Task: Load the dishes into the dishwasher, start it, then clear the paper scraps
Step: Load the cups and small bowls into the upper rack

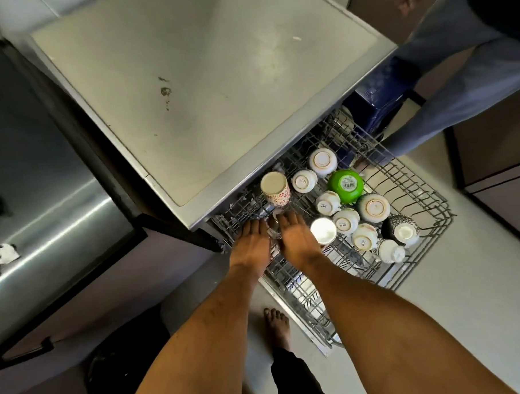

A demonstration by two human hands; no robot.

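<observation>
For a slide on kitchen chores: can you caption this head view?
Both hands, left hand and right hand, reach into the pulled-out dishwasher rack beside upturned cups.

The word "SISTA" can be read on the upturned bases of several small white cups in the dishwasher rack (413, 190): one cup (304, 180) near the floral tumbler, a second cup (327, 202) just left of the green bowl, a third cup (345, 220) below it, and a fourth cup (364, 237) nearer the rack's front. The green bowl (345, 186) carries a white sticker (348, 183) with a barcode; its small print is too fine to read.
</observation>
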